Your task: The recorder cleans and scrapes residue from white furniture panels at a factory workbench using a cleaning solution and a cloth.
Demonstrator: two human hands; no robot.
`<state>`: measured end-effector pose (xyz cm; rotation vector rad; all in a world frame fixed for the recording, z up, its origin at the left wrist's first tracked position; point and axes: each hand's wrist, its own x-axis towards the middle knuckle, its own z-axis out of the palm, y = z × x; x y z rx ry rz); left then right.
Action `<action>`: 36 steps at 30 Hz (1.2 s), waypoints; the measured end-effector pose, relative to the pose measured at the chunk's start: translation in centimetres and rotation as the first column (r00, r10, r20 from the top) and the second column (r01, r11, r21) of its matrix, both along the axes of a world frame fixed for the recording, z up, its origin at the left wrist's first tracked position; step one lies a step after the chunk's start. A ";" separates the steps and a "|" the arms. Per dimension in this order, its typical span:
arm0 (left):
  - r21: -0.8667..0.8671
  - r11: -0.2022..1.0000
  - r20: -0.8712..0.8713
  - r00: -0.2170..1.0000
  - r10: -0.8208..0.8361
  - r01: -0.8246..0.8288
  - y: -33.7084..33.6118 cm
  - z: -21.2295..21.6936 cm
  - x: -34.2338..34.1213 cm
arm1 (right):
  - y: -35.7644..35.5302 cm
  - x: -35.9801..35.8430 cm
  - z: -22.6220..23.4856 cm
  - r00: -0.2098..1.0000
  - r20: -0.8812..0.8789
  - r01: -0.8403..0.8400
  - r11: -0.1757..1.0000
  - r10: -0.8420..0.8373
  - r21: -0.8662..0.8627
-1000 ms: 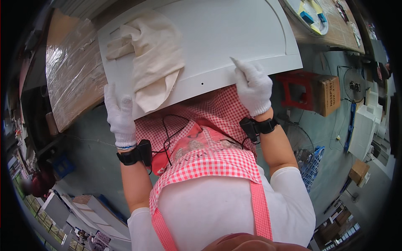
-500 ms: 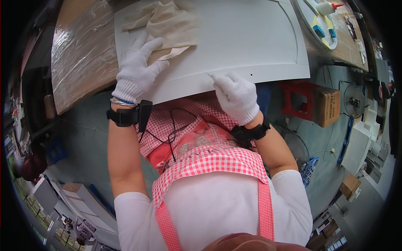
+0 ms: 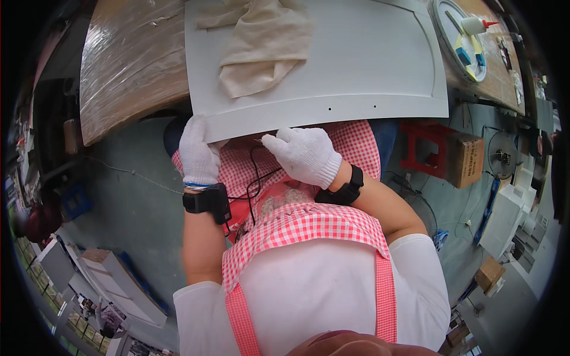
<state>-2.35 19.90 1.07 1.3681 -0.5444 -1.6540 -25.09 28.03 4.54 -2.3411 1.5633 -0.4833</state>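
Note:
A white panel [image 3: 368, 65] with a raised border lies in front of me, two small dark holes in its near border. My left hand [image 3: 199, 153], in a white knitted glove, grips the panel's near left corner, fingers over the top and thumb low along the edge. My right hand [image 3: 306, 155], gloved alike, is closed in a pinch just off the near edge, above my lap. Whatever its fingertips hold is too small to make out. A crumpled cream cloth [image 3: 267, 50] rests on the panel, apart from both hands.
Plastic-wrapped board [image 3: 136, 65] lies to the left. At the far right a round tray [image 3: 442, 35] carries a white bottle [image 3: 474, 25] with a red tip and blue blocks. Right of me stand a red stool [image 3: 418, 145], a cardboard box [image 3: 466, 159] and a fan [image 3: 502, 155].
My left hand has left the cloth and come back to the panel's near left corner. The right hand has moved left and down off the border, uncovering a second hole.

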 end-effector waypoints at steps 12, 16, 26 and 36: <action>0.043 0.994 -0.208 0.972 0.110 -0.103 0.8 0.6 -2.2 | 1.3 -3.0 0.1 0.904 0.096 0.425 0.900 -0.416 -0.101; 0.032 0.993 -0.247 0.962 0.117 -0.112 0.7 0.8 -1.4 | 1.1 -3.5 0.7 0.795 0.253 0.592 0.796 -0.551 -0.126; 0.052 0.995 -0.346 0.933 0.096 -0.083 1.0 0.1 -1.0 | 0.1 -9.0 -2.0 0.614 0.328 0.789 0.564 -0.718 -0.242; 0.064 0.975 -0.367 0.904 0.220 -0.212 0.6 -0.1 -1.1 | -2.5 5.2 0.1 0.992 0.090 0.097 0.991 -0.089 -0.088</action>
